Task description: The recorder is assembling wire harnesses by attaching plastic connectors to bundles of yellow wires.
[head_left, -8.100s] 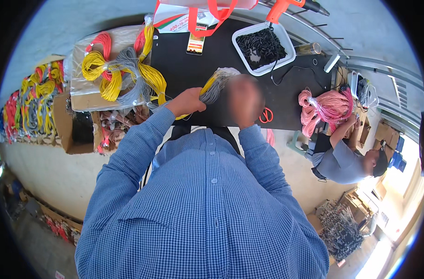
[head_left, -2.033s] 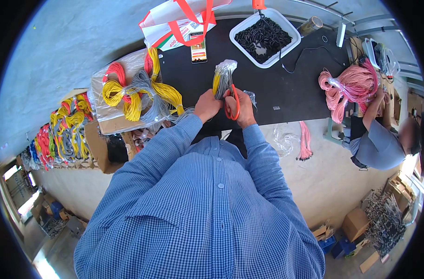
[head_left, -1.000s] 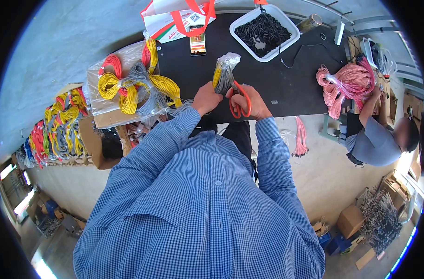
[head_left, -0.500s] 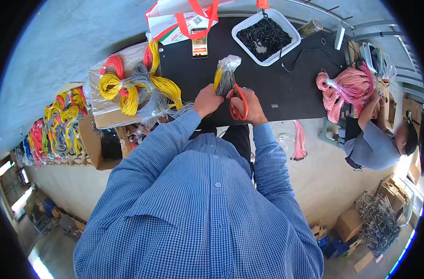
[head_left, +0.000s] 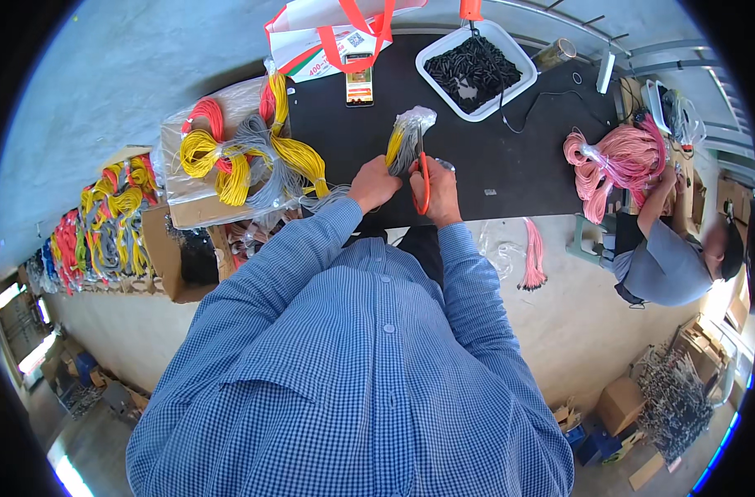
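My left hand [head_left: 375,184] is closed round a bundle of yellow and grey wires [head_left: 401,148] above the black table [head_left: 328,141]. Clear plastic wrap [head_left: 417,119] covers the bundle's far end. Orange-handled scissors [head_left: 425,184] are gripped in my right hand [head_left: 440,195], their blades lying along the wires and reaching the plastic. Whether the blades touch the plastic or lie just over it I cannot tell. To the left, coils of yellow, red and grey wire [head_left: 290,157] rest on a plastic-covered carton.
A white tray of small black parts [head_left: 529,73] stands at the back, near a phone [head_left: 359,83] and a white-and-red bag [head_left: 307,37]. Pink wire bundles [head_left: 609,161] lie at the right, beside a seated person [head_left: 671,248]. An open carton [head_left: 166,253] sits left of me.
The scissors have turned so their blades point farther forward along the bundle, and their handles look closer together. My left hand keeps its hold on the wires.
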A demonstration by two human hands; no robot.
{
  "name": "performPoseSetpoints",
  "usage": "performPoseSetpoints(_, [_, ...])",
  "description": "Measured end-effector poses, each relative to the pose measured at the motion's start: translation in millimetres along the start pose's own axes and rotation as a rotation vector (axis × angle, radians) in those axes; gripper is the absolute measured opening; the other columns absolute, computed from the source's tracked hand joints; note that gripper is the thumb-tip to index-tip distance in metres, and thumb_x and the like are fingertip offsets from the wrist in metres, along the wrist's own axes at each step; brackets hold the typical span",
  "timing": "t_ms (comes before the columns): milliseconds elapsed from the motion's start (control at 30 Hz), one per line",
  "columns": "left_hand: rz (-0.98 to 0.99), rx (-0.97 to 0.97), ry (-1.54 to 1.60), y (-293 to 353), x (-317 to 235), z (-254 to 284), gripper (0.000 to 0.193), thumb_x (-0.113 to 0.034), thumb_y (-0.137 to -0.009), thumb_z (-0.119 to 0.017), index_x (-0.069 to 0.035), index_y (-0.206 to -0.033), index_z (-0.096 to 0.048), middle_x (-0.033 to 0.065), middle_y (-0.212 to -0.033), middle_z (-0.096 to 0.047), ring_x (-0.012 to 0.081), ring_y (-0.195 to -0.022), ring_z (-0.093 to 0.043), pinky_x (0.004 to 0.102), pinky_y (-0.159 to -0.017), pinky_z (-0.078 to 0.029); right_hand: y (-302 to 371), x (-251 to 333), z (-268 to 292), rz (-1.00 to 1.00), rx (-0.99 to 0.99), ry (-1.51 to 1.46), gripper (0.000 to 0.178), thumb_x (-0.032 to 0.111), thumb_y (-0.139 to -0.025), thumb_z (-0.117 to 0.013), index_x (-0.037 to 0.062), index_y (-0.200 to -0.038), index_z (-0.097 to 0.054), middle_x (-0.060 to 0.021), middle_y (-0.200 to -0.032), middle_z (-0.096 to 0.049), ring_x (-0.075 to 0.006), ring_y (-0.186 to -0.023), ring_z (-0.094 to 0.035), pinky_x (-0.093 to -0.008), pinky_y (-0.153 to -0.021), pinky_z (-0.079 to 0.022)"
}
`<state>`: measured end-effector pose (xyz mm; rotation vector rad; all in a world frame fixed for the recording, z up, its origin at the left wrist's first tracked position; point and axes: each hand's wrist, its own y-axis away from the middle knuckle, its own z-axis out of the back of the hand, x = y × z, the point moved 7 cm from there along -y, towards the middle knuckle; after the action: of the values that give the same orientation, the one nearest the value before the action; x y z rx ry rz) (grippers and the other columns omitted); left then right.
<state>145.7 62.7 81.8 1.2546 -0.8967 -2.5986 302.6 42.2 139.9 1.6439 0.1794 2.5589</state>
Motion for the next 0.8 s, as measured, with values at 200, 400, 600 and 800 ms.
performPoseSetpoints(200, [0.008,0.017,0.0,1,0,-2,0.035,-0.019,-0.081,-0.07,0.004,-0.105,-0.062,0.0265,-0.107,-0.069,0.0403,-0.106,-0.067,0.043,-0.091,-0.052,4,0,-1,0.013,-0.04,-0.055,0.019,0.016,-0.085,-0.058,0.0014,-0.093,-0.066,-0.0131,-0.074,-0.065,-0.0232,-0.067,-0.064,-0.0353,-0.067,-0.053])
performPoseSetpoints(400, [0.009,-0.011,0.038,2,-5,-1,0.041,-0.027,-0.084,-0.072,0.006,-0.105,-0.062,0.0261,-0.106,-0.07,0.0385,-0.102,-0.069,0.0416,-0.088,-0.054,7,-5,-18,-0.186,0.058,-0.491,0.016,0.011,-0.085,-0.055,-0.0003,-0.091,-0.065,-0.0039,-0.067,-0.06,-0.0112,-0.058,-0.055,-0.0259,-0.056,-0.045])
performPoseSetpoints(600, [-0.036,-0.033,-0.057,6,-16,4,0.046,-0.033,-0.09,-0.073,0.007,-0.109,-0.06,0.0248,-0.107,-0.071,0.0349,-0.099,-0.071,0.038,-0.086,-0.055,12,7,-18,-0.238,0.029,-0.646,0.016,0.011,-0.086,-0.055,-0.0012,-0.093,-0.064,-0.0015,-0.064,-0.056,-0.0085,-0.054,-0.05,-0.0243,-0.051,-0.041])
performPoseSetpoints(800, [-0.023,-0.028,-0.082,4,-9,1,0.052,-0.039,-0.088,-0.075,0.007,-0.108,-0.061,0.0251,-0.106,-0.071,0.0347,-0.098,-0.071,0.0383,-0.085,-0.055,18,5,-22,-0.241,-0.088,-0.628,0.019,0.012,-0.088,-0.052,-0.0025,-0.093,-0.062,-0.002,-0.063,-0.056,-0.0091,-0.052,-0.05,-0.0241,-0.05,-0.041])
